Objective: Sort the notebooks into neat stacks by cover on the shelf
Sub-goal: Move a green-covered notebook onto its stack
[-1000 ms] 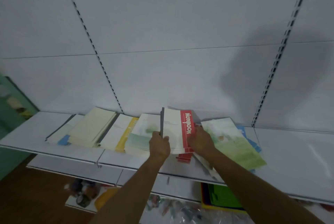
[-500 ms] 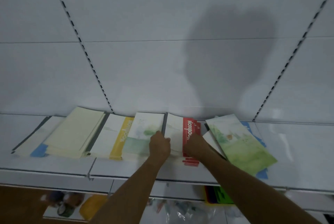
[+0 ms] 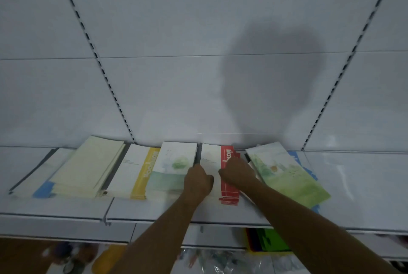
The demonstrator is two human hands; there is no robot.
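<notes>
Stretching across the whole view, a white metal shelf (image 3: 353, 187) runs below a white slotted back panel (image 3: 176, 30), on which a rounded shadow falls. A row of notebook stacks lies flat along the shelf.

Largest among them, at the right, is a tilted stack topped by a green watercolour notebook (image 3: 291, 174), lying askew over blue-edged covers and reaching toward the shelf's front edge. Left of centre, a pale cream notebook stack (image 3: 88, 167) sits angled on top of a white notebook with a blue corner (image 3: 44, 187), which lies at the far left. Next comes a white notebook stack with a yellow spine band (image 3: 136, 172), and just beside it a white stack with a soft green wash cover (image 3: 174, 167).

Between that one and the green watercolour pile lies the white notebook stack with a red printed band (image 3: 228, 189), flat on the shelf, its lower covers fanned slightly at the front.

Both bare forearms reach up from the bottom of the frame to this stack. The left hand (image 3: 197, 180) grips its left edge, fingers curled over the dark spine side. The right hand (image 3: 237, 172) rests on the red band with its fingers bent down against the cover; whether it pinches the edge I cannot tell.

Beneath the shelf, a bright green and yellow folder (image 3: 269, 240) shows on a lower level.
</notes>
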